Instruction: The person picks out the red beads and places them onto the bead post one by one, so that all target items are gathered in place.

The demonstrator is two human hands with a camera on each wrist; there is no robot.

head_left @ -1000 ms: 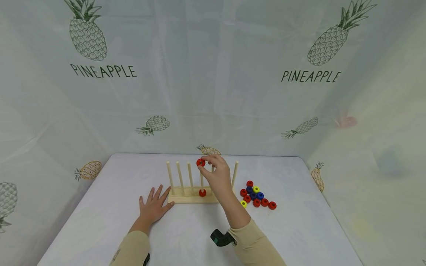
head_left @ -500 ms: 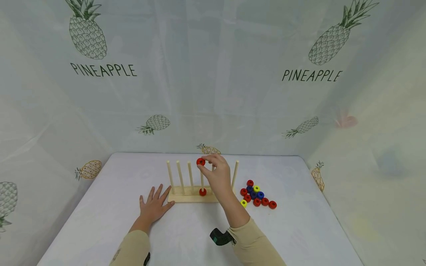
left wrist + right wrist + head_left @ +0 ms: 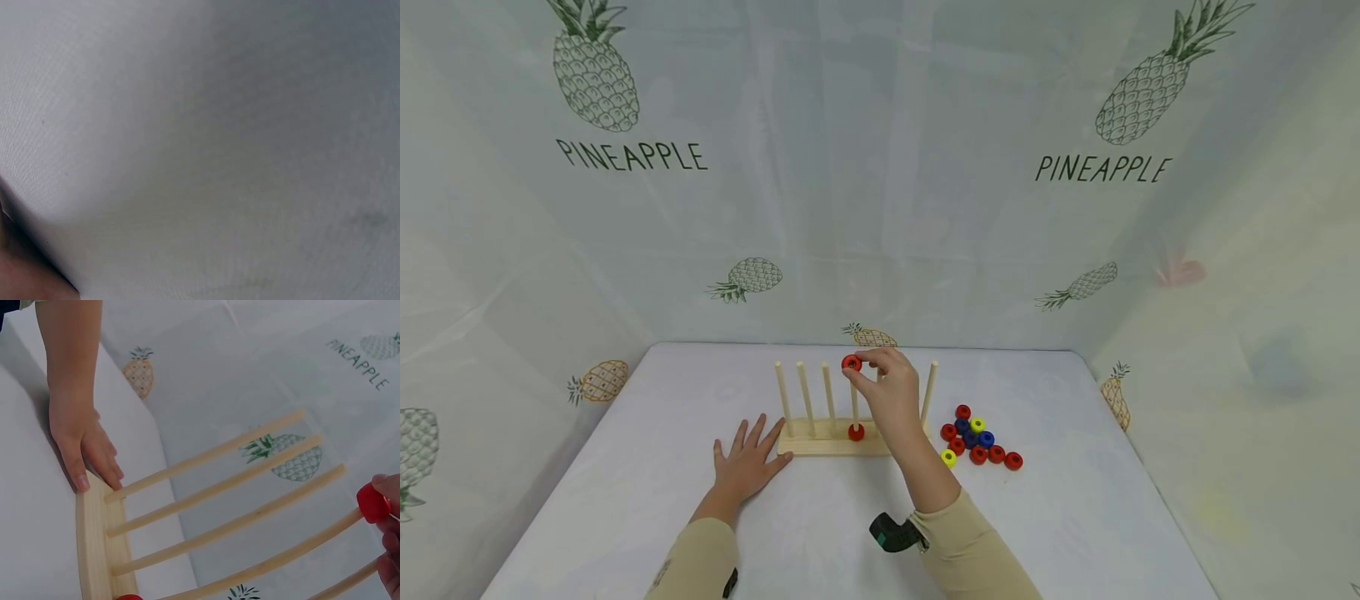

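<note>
Head view has my right grip [image 3: 891,396] narrow, thumb and fingertips pinching a red bead [image 3: 373,503] by its edge. I have the bead at the very top of the fourth peg [image 3: 853,407] from the left; whether the tip has entered the hole, I cannot tell. Straight below my right grip, a second red bead [image 3: 856,432] sits low on that same peg, down at the wooden base [image 3: 835,448]. Left of the held bead stand three bare pegs [image 3: 806,402]; another peg is partly hidden behind my hand, and one more [image 3: 929,392] rises just to its right.

My left grip [image 3: 743,473] is spread wide, palm down on the table [image 3: 812,533], well below and left of my right one. Its forefinger and thumb touch the near end of the base. Right of my right forearm lie loose beads [image 3: 978,455], red, blue and yellow, bunched close together on the table. Beyond both grips hangs a pale cloth [image 3: 880,208] printed with pineapples.
</note>
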